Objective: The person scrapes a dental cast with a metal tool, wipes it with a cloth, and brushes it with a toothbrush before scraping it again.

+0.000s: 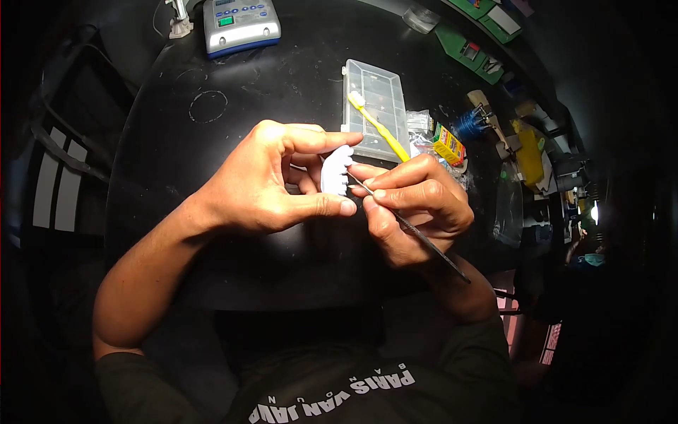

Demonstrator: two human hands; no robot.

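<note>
Your left hand [265, 180] pinches a small white tooth-shaped model [336, 170] between the thumb below and the forefinger above, holding it upright above the middle of the black desk [212, 134]. Your right hand [417, 208] is closed in a pen grip around a thin dark tool [413, 227], whose tip touches the right edge of the white model while its shaft slants down and to the right past your wrist. The two hands sit close together, fingertips almost meeting at the model. Behind them on the desk lies a clear plastic compartment box [378, 106], with a yellow toothbrush [378, 127] resting slantwise across it, bristles toward the far end. At the far left edge of the desk stands a grey and blue control unit [241, 25] with buttons and a small green display. To the right of the box lie small packets, one yellow and red [448, 145], and beside them a spool of blue wire [470, 124]. Green boards [470, 53] lie farther off at the upper right.
</note>
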